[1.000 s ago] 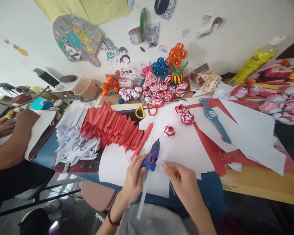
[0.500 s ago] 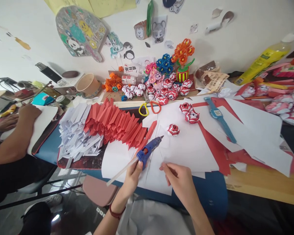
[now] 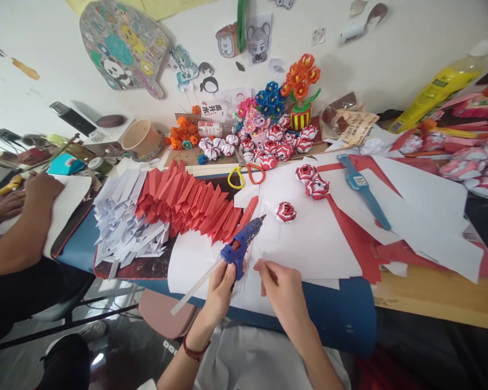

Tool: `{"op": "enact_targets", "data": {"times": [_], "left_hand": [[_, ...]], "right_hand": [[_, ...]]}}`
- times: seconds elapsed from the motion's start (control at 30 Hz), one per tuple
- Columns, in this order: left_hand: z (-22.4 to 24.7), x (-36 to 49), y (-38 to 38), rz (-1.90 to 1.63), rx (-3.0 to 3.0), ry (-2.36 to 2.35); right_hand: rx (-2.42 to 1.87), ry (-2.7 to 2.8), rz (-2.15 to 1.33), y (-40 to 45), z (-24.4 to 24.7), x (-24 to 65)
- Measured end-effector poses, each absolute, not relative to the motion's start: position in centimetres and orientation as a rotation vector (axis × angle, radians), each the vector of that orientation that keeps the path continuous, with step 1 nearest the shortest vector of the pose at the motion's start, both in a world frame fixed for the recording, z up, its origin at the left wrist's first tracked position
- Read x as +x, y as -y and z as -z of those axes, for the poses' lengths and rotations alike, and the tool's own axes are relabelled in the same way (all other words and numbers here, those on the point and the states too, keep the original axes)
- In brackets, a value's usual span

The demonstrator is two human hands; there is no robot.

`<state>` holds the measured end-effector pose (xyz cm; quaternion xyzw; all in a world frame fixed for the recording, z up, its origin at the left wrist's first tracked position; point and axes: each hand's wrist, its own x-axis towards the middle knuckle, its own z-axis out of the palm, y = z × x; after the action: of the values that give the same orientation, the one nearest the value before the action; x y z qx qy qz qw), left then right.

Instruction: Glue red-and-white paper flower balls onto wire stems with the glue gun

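My left hand (image 3: 220, 287) is wrapped round the handle of a blue hot glue gun (image 3: 244, 241). Its nozzle points up and to the right, and a long translucent glue stick (image 3: 196, 288) juts from its back. To the right, my right hand (image 3: 280, 281) is closed in a pinch on a thin wire (image 3: 259, 248), which is faint against the paper. More thin wires (image 3: 247, 279) lie on the white paper (image 3: 321, 238) between the hands. Just beyond the nozzle sits a red and white paper flower (image 3: 286, 212).
Folded red paper strips (image 3: 187, 200) and white ones (image 3: 126, 216) are heaped at left. Scissors (image 3: 246, 176) lie behind, near finished flowers (image 3: 274, 146). A blue watch (image 3: 364, 189) rests on paper at right. Another person's arm (image 3: 28, 222) is at far left.
Both hands have shifted slightly left in the picture, the right hand also a little upward. The glue gun stays in my left hand. The whole view has tilted slightly.
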<state>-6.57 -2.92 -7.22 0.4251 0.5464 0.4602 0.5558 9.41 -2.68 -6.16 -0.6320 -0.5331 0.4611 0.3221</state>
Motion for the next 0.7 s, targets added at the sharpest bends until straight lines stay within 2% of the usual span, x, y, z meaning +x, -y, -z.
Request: {"op": "enact_targets", "data": {"times": [0.1, 0.33, 0.47, 0.7], "left_hand": [[7.3, -6.2, 3.1, -1.104, 0.989, -1.278], [6.9, -5.9, 2.7, -1.147, 0.887, -1.233], [6.5, -5.8, 2.2, -1.149, 0.882, -1.175], [5.9, -5.7, 1.9, -1.161, 0.848, -1.09]], "right_hand": [[-1.704, 1.579, -1.097, 2.5, 6.2, 8.9], [-1.871, 2.037, -0.592, 3.5, 5.4, 8.3], [-1.779, 2.036, -0.459, 3.6, 5.3, 8.7], [-1.512, 1.838, -0.023, 1.1, 7.4, 11.0]]}}
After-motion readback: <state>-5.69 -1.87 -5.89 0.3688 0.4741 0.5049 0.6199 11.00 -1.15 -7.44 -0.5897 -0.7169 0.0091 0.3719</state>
